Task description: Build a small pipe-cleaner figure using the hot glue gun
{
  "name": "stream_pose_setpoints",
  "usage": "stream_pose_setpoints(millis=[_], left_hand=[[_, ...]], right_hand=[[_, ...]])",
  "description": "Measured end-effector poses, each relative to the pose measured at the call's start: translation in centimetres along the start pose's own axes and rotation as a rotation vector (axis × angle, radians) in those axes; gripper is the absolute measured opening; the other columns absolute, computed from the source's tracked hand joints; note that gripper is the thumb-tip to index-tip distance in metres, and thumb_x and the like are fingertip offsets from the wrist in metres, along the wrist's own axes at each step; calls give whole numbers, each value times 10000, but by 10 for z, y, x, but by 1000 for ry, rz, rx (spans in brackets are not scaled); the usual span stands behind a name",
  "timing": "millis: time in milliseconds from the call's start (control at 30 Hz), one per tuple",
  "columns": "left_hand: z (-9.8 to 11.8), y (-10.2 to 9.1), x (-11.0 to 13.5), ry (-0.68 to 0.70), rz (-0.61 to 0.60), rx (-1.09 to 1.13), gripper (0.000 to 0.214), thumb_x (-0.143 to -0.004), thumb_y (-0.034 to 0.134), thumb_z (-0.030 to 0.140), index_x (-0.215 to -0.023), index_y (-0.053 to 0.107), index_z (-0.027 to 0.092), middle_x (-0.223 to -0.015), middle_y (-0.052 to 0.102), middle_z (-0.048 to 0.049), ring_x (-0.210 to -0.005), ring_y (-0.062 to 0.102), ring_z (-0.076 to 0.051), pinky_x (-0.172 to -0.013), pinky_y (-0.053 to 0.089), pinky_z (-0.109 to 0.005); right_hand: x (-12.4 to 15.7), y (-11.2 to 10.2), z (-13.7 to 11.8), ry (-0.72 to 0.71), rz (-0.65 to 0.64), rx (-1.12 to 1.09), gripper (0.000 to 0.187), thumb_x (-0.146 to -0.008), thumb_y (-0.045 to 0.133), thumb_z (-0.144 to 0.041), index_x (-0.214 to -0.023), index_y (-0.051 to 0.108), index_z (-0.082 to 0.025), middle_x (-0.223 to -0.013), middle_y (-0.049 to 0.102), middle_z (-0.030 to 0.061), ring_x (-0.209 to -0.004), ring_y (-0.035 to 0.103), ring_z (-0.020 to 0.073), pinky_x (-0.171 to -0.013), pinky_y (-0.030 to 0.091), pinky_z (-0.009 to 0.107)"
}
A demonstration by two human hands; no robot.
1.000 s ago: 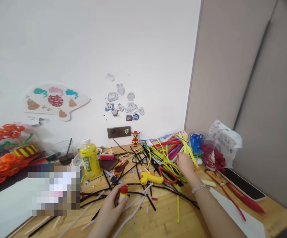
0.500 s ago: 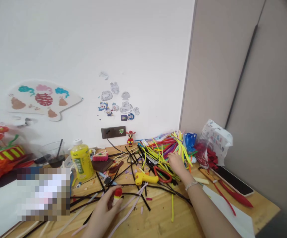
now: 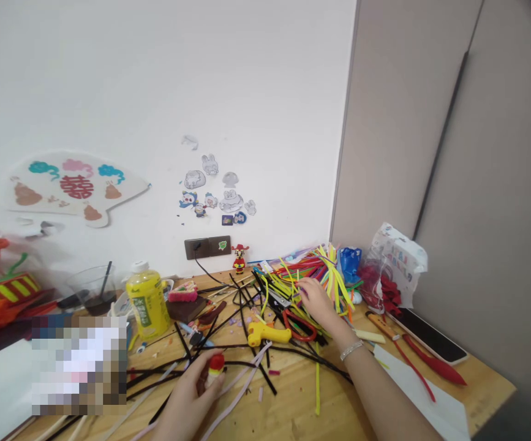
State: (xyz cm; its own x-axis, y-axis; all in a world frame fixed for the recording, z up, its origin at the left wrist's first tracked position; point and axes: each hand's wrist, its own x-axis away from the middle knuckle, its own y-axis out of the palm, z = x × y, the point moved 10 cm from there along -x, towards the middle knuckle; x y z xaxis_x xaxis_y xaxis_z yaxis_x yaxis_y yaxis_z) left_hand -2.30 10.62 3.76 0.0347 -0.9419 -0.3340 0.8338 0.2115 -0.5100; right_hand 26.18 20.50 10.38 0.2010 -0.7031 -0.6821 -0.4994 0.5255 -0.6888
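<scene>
My left hand point(image 3: 196, 392) is closed around a small red, yellow and white figure point(image 3: 216, 366), its red top upward between thumb and fingers. Over the heap of coloured pipe cleaners point(image 3: 336, 278) reaches my right hand point(image 3: 316, 301), fingers bent and drawn together at the heap's left part; what lies between the fingertips is too small to make out. Beneath that hand are red-handled scissors point(image 3: 299, 327). A yellow glue gun point(image 3: 269, 334) lies between my two hands. Black pipe cleaners point(image 3: 293, 350) and pale pink ones point(image 3: 242, 389) are strewn near the left hand.
A yellow drink bottle point(image 3: 146, 300) and a plastic cup point(image 3: 93, 291) stand at the left. By the wall stands a small red-hatted figure point(image 3: 239, 260). At the right lie a phone point(image 3: 433, 335), red-handled pliers point(image 3: 435, 360) and white paper point(image 3: 424, 392); a plastic bag point(image 3: 398, 257) stands behind.
My right hand has moved a little left across the pipe cleaner heap, its fingers now nearer the scissors' blades. The left hand still holds the small figure. The view has shifted slightly.
</scene>
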Motion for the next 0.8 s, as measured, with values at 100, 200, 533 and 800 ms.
stream_pose_setpoints(millis=[100, 200, 533, 800], left_hand=[[5, -2, 0, -16, 0, 7, 359, -657, 577, 346, -963, 630, 165, -930, 714, -74, -839, 646, -253, -752, 502, -345], [11, -3, 1, -37, -12, -7, 357, -654, 573, 344, -954, 633, 159, -885, 724, -76, -777, 657, -257, -720, 516, -363], [-7, 3, 1, -41, -19, 133, 356, -698, 582, 360, -996, 603, 166, -1047, 687, -105, -1016, 603, -277, -899, 453, -412], [2, -5, -1, -97, 49, 366, 461, -616, 667, 461, -968, 563, 182, -1052, 684, -121, -1024, 607, -274, -873, 484, -373]], right_hand=[[-1, -12, -24, -85, 68, -73, 277, -776, 449, -28, -934, 649, -136, -966, 635, 98, -948, 537, 220, -855, 448, 380], [1, -23, -49, -184, 138, -138, 291, -796, 432, -31, -969, 635, -148, -985, 625, 95, -965, 530, 210, -868, 447, 390], [43, -57, -155, -580, 257, -239, 298, -895, 404, -107, -1161, 522, -171, -1026, 631, 96, -992, 564, 173, -853, 488, 325], [62, -56, -204, -676, 141, -427, 311, -904, 374, -111, -1186, 490, -169, -983, 669, 98, -933, 604, 165, -814, 499, 304]])
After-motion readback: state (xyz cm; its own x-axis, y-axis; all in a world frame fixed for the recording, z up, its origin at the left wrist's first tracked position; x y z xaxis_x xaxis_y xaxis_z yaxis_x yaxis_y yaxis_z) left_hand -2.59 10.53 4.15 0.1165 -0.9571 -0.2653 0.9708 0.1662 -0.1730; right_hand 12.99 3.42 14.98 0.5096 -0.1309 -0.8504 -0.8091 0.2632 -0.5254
